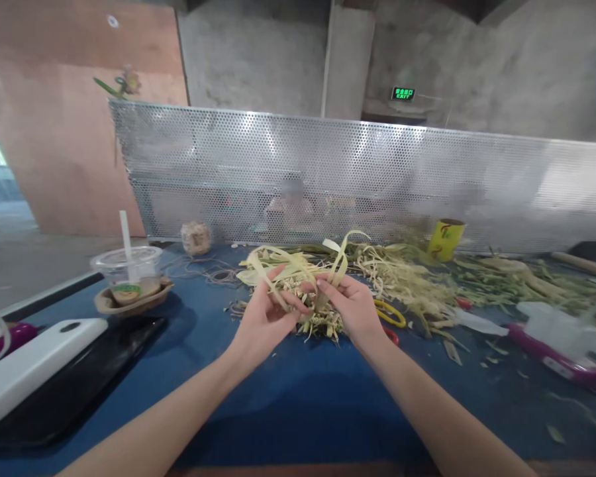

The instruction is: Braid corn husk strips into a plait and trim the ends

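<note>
Both my hands are raised over a blue table (298, 397) and work a bundle of pale yellow-green leaf strips (298, 265). My left hand (265, 311) pinches strips on the bundle's left side, fingers curled. My right hand (350, 305) grips the strips from the right, with a looped strip (340, 248) standing up above it. Under the hands lies a small heap of strip cuttings (322, 324).
More strips and green stalks (427, 271) spread to the right, with yellow-handled scissors (390, 313) beside my right wrist. A plastic cup with a straw (129, 268) stands left, near a white case (30, 368). A yellow cup (444, 240) and twine ball (196, 237) sit before a perforated metal screen (328, 172).
</note>
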`<state>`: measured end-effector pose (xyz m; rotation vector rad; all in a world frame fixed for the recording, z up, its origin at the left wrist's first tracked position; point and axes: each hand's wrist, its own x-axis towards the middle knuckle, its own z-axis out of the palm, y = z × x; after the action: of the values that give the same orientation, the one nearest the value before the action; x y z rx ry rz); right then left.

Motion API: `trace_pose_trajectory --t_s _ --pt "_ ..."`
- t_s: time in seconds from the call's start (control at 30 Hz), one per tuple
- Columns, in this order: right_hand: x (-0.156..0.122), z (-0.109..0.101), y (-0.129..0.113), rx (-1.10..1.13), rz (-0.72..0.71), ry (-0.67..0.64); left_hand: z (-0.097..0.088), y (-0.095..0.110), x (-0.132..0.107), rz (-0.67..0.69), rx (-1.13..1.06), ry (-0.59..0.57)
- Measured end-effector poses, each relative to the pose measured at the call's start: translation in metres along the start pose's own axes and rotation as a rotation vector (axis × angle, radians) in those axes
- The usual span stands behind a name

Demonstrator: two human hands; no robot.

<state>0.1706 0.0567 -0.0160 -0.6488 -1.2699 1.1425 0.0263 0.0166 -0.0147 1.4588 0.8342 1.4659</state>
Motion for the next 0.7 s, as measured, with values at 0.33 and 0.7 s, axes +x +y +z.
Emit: trace_pose_trajectory --t_s 0.33,0.7 --pt "0.007 -0.005 0.003 0.071 0.205 0.095 -0.009 0.010 -0.008 0.214 -0.222 -0.046" --pt "0.000 -0.002 0.010 -0.284 0.051 0.003 0.009 -0.007 0.001 -0.321 0.029 0.007"
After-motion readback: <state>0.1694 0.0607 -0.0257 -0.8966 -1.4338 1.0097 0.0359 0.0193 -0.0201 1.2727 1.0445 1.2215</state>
